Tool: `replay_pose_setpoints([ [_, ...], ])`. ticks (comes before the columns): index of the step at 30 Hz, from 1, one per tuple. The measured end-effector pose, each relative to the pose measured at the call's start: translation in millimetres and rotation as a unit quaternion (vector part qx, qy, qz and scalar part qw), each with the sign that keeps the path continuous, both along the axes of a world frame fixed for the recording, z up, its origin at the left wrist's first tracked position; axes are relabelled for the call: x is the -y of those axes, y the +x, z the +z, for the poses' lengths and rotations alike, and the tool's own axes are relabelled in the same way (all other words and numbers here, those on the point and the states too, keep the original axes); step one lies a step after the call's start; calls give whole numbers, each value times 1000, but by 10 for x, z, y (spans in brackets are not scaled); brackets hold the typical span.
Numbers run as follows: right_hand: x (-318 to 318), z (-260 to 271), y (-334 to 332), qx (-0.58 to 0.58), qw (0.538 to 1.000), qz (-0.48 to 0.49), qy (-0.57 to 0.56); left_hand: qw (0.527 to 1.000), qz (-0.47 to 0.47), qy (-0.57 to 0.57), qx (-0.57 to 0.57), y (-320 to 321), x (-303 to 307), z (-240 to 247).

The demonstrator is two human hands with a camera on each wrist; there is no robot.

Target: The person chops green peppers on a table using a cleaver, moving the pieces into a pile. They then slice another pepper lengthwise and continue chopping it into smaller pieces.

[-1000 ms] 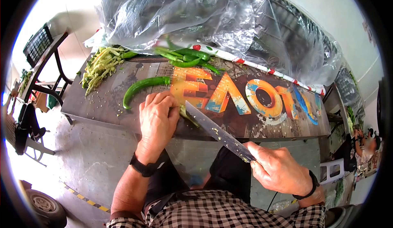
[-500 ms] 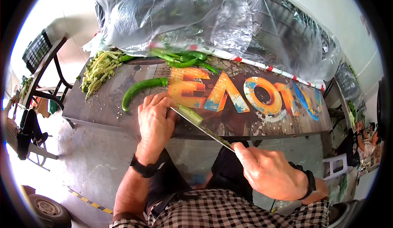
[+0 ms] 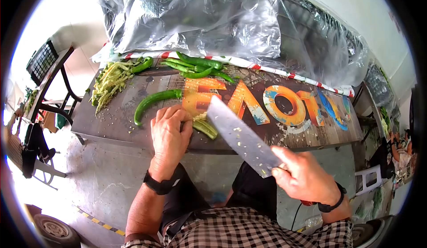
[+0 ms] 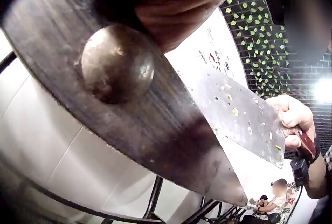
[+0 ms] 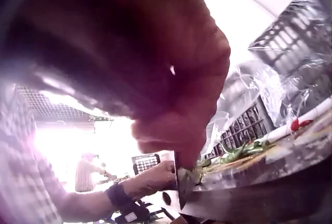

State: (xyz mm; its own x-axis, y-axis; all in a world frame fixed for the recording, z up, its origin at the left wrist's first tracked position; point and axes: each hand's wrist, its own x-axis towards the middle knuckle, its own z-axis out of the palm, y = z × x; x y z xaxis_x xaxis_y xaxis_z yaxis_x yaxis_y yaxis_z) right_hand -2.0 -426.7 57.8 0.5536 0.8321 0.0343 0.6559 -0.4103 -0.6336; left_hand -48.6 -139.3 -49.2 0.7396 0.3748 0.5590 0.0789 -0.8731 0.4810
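My left hand (image 3: pixel 170 130) holds a split green pepper (image 3: pixel 204 129) down near the table's front edge, fingers curled over it. The pepper's pale cut side shows, and its far end is hidden under the fingers. In my right hand (image 3: pixel 307 176) I grip a cleaver (image 3: pixel 242 139) by its handle. Its broad blade leans with the flat side showing, flecked with seeds and green bits, the tip just right of the pepper. In the left wrist view the blade (image 4: pixel 238 115) stands beyond the table's rounded edge. One whole curved green pepper (image 3: pixel 155 101) lies beyond my left hand.
Cut pale-green strips (image 3: pixel 109 83) are heaped at the table's far left. Several whole green peppers (image 3: pixel 200 65) lie at the back, before a rolled plastic edge (image 3: pixel 267 67) and clear sheeting (image 3: pixel 222 16). Orange painted letters (image 3: pixel 284 105) cover the tabletop (image 3: pixel 106 123).
The cleaver came down along the pepper, then lifted and turned its flat side up, tip shifting right. More of the pepper's cut side shows. My left hand stays nearly in place.
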Motion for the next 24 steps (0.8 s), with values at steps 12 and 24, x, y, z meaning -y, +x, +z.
replay_pose_setpoints([
  [12, 252, -308, -15, -395, 914, -70, 56, 998, -56, 14, -38, 32, -118, 219],
  [24, 230, -401, 14, -432, 896, -85, 65, 994, -85, -9, -67, 157, -241, 329],
])
